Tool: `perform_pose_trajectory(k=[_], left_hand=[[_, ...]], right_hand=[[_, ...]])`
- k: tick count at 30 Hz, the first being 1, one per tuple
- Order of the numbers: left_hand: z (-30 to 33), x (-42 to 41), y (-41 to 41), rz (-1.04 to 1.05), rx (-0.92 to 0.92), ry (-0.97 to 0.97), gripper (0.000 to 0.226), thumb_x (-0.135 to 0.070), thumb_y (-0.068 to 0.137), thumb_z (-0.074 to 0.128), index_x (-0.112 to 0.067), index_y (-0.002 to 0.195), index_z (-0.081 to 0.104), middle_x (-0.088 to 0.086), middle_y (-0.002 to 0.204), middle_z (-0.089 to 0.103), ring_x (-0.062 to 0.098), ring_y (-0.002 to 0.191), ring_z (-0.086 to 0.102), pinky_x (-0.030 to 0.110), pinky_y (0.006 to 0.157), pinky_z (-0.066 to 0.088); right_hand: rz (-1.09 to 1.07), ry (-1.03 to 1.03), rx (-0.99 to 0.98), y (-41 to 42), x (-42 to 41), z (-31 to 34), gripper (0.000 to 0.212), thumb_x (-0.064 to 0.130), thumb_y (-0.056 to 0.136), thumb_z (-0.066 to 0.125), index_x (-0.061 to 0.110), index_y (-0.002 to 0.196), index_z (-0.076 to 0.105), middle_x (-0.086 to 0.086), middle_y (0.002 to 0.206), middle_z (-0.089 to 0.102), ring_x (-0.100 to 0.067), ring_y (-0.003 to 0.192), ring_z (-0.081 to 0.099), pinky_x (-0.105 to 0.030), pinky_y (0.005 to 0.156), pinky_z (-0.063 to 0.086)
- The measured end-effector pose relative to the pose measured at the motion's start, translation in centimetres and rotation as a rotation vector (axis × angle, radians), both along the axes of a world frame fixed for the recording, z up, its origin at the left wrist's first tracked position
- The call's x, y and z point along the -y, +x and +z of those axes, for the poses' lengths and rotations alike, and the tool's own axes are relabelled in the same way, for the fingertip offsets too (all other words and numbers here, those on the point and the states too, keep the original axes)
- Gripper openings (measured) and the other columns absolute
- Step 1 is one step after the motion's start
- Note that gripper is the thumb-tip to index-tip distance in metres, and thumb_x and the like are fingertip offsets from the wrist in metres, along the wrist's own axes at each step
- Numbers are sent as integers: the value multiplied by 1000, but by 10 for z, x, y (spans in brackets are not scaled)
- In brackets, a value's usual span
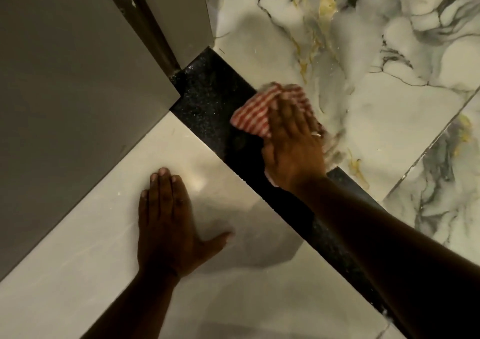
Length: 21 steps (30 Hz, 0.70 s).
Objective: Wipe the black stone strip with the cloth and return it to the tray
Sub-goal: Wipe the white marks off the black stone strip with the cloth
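Left hand (166,221) flat on tile (98,234), fingers (164,182) straight; right hand (293,146), fingers straight, presses cloth (253,116) onto black strip (207,91).

Door (78,104) blocks strip (207,91) end — rest open.

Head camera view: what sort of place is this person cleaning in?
Probably a doorway floor indoors, maybe a home: the black stone strip runs like a threshold between plain cream tile and veined marble-look tile, and a grey door panel stands at its far end.
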<state>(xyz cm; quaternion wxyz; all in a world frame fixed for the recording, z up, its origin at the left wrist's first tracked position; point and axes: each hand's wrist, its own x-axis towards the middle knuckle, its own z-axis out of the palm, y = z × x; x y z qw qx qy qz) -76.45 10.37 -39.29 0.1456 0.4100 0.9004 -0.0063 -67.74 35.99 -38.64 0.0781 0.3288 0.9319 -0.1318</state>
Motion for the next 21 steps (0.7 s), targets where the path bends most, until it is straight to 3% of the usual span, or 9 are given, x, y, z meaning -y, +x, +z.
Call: perform_pose_trajectory(k=[2, 4, 9, 10, 12, 16, 19, 21], left_hand=[[-1, 2, 0, 4, -5, 11, 140, -98, 69, 35, 6, 160, 16, 26, 169, 12, 43, 157, 12, 56, 127, 11], [-3, 2, -2, -4, 7, 12, 140, -99, 68, 34, 5, 160, 15, 26, 169, 12, 43, 157, 12, 56, 126, 12], [-2, 4, -5, 16, 71, -26, 143, -101, 65, 35, 6, 159, 19, 27, 168, 14, 43, 156, 15, 56, 125, 14], [-2, 3, -4, 12, 72, -16, 142, -100, 65, 37, 5, 159, 20, 26, 168, 14, 43, 156, 15, 56, 125, 15], [-1, 3, -5, 8, 72, -5, 141, -99, 66, 39, 3, 160, 18, 24, 169, 13, 42, 157, 14, 56, 126, 15], [2, 2, -5, 4, 72, -43, 142, -102, 64, 31, -5, 163, 1, 18, 171, 2, 37, 159, 7, 53, 127, 12], [1, 4, -6, 7, 63, -23, 141, -101, 66, 35, -2, 162, 7, 21, 170, 9, 38, 158, 10, 52, 126, 11], [2, 2, -5, -2, 70, -12, 139, -99, 67, 35, 0, 161, 13, 23, 169, 13, 40, 157, 13, 54, 126, 14]], right_hand=[[-134, 32, -10, 24, 12, 0, 70, 43, 94, 18, 6, 154, 19, -16, 163, 13, -29, 151, 7, -44, 123, 2], [-110, 34, -26, 44, 37, 6, 68, 39, 93, 26, 3, 152, 27, -18, 160, 17, -34, 150, 14, -42, 123, 0], [282, -24, 14, 8, 85, 10, 68, 45, 88, 32, 11, 145, 44, -13, 155, 33, -36, 145, 24, -49, 120, 10], [380, -13, 12, -14, 76, 10, 68, 46, 88, 30, 12, 146, 42, -13, 156, 33, -35, 146, 23, -52, 120, 11], [486, -16, 25, -64, 50, 4, 69, 46, 92, 29, 13, 153, 24, -13, 163, 15, -33, 151, 7, -54, 122, 5], [146, -34, 36, -137, -9, 0, 73, 45, 95, 31, 13, 156, 7, -11, 165, 2, -29, 151, -2, -51, 123, 4], [-137, -54, 12, -133, -36, -3, 75, 44, 94, 29, 7, 155, 7, -16, 164, 1, -31, 151, -1, -45, 122, 0], [-116, -8, -23, -110, -27, 0, 73, 42, 93, 25, 6, 155, 12, -17, 164, 5, -32, 151, 1, -46, 122, 1]])
